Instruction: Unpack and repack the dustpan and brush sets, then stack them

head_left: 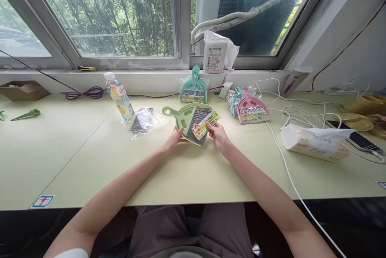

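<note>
Evidently, left grip clasping green dustpan at its eight o'clock; right grip pinching printed card at four o'clock. Advisable: steady dustpan, hold card flat across bristles.

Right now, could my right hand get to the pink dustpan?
Probably yes: your right hand is near the pink dustpan, with only bare table showing between them. It is pinching the card, though, so it would likely need to let go first.
</note>
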A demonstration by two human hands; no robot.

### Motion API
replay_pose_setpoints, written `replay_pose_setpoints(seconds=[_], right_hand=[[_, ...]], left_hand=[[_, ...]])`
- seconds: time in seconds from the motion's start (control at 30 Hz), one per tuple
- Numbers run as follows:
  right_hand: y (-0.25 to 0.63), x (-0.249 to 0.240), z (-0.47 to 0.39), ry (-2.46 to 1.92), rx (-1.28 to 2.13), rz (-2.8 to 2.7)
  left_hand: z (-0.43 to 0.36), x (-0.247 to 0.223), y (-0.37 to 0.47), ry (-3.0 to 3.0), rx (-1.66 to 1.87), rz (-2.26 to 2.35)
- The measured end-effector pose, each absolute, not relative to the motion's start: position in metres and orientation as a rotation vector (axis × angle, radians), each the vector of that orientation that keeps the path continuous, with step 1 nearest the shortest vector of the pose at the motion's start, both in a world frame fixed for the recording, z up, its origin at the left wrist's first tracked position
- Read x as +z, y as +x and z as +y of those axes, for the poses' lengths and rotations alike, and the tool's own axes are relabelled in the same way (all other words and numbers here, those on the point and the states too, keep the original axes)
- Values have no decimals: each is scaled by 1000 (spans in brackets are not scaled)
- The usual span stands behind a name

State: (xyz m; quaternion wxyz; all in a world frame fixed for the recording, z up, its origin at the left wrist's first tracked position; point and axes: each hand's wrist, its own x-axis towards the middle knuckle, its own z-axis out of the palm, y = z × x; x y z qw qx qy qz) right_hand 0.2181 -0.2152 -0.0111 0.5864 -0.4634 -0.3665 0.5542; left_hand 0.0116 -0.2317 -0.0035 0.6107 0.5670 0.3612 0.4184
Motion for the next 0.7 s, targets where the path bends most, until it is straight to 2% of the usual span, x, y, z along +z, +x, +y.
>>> replay_pose_setpoints(seconds=[0.17,0.33,0.4,0.53,0.63,0.7], right_hand=[[213,-14,-213,-1076,1361,-864],[251,-13,-193,-1204,1160,-915],[274,-13,-184,-1395,965,-996],[297,-11,-181,-1765,321,-1334],[279,-3,-194,-1752,-79,-1494],[254,6,-209,-1620,-163,-1657]], left_hand=[[-213,-5,-10,1233,1177,1125],[-206,-2,-20,1170,1241,1176],[-208,-1,-18,1214,1205,1136],[-215,-1,-11,1296,1118,1107],[-219,-2,-7,1395,1092,1077],[-222,-3,-4,1510,1077,1056]])
